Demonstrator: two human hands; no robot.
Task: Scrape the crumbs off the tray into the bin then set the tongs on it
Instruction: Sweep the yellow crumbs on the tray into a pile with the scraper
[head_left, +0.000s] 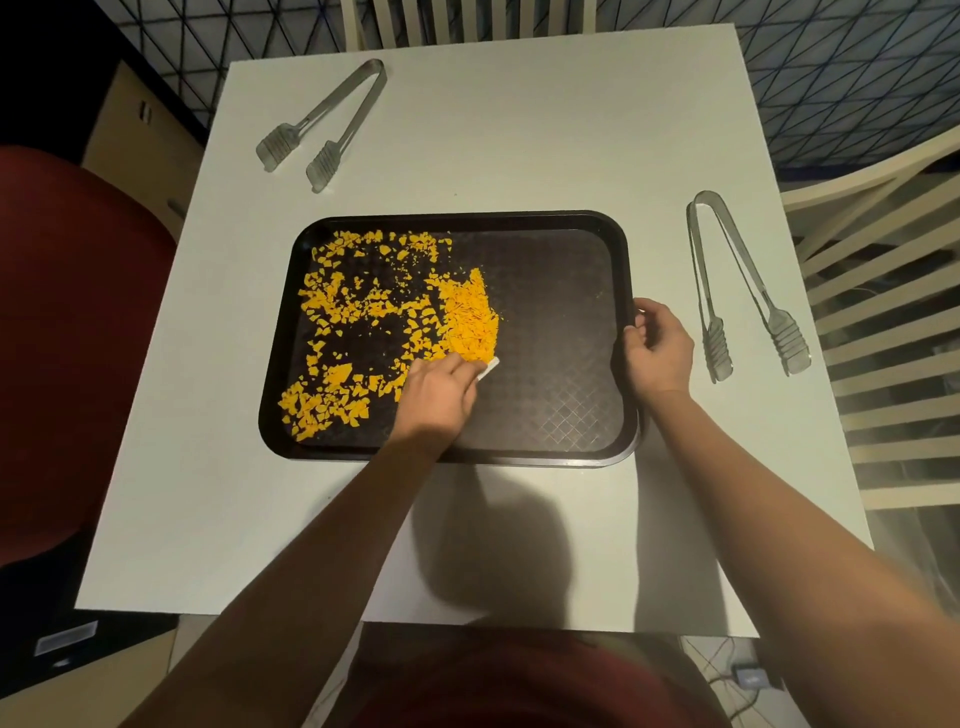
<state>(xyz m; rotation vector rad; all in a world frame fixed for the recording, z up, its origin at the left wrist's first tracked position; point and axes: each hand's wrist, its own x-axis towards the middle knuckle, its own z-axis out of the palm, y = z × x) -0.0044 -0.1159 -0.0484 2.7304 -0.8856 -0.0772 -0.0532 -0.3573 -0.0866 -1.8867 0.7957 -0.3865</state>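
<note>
My left hand (439, 387) pinches a white scraper (488, 368) behind the ridge of crumbs (470, 317), which runs front-to-back on the tray (566, 415), its loose crumbs spreading leftward, while my right hand (655, 345) grips the right rim; no bin shows.

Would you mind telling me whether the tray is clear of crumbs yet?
Not clear: yellow crumbs cover the left half of the tray; its right half is bare.
</note>
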